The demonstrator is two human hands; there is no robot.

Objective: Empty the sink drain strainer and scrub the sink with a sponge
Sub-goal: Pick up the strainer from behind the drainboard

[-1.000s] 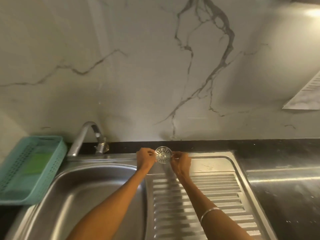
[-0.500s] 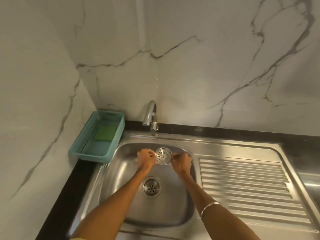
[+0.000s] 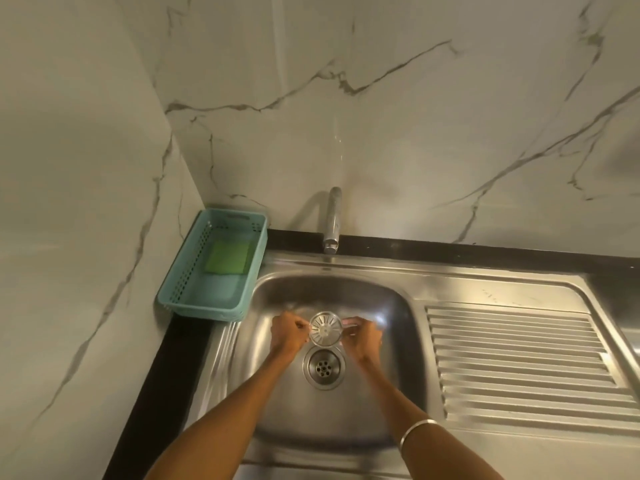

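Observation:
A round metal drain strainer [image 3: 326,328] hangs over the steel sink basin [image 3: 391,344], just above the open drain hole [image 3: 324,368]. My left hand [image 3: 288,334] pinches its left edge and my right hand [image 3: 362,337] pinches its right edge, with the slotted face tilted toward me. A green sponge [image 3: 227,257] lies in a teal plastic basket [image 3: 194,299] on the counter left of the sink.
A chrome tap [image 3: 332,220] stands behind the basin, its spout pointing at me. A ribbed draining board [image 3: 519,362] fills the right side. Marble walls close in at the back and left. A black counter edge [image 3: 156,393] runs along the left.
Both hands have carried the strainer from over the draining board leftward to above the drain hole. The view has swung left and down, bringing the basin to the centre.

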